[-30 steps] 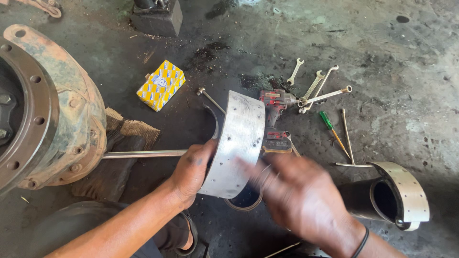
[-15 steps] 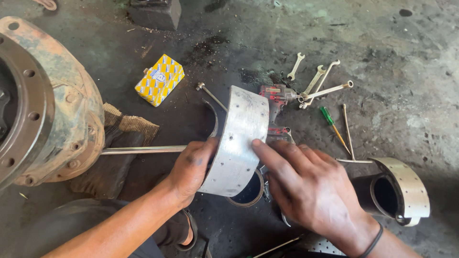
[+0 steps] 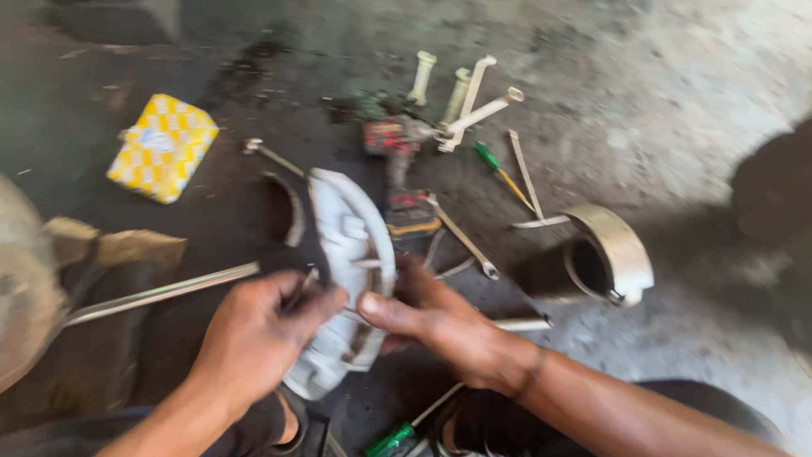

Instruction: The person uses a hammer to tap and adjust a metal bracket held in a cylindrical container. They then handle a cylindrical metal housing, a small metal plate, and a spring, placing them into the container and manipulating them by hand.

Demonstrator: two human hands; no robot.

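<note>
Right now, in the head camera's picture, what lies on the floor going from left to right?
Yellow checkered box → curved brake shoe held by the left hand and right hand → pale wrenches → green-handled screwdriver → second curved brake shoe.

You've turned the curved metal brake shoe (image 3: 351, 279): earlier its broad pale outer face looked up at the camera, now it's edge-on, with the ribbed inner side showing. Your left hand (image 3: 258, 334) shifted from the shoe's left edge to gripping its lower part, thumb across the web. Your right hand (image 3: 431, 326) has closed in from the right side and now pinches the middle of the shoe, thumb against it. Both hands sit closer together than before. Your head dropped nearer, so the yellow checked box (image 3: 162, 146) and the wrenches (image 3: 461, 101) look bigger, and the frame is blurred.
</note>
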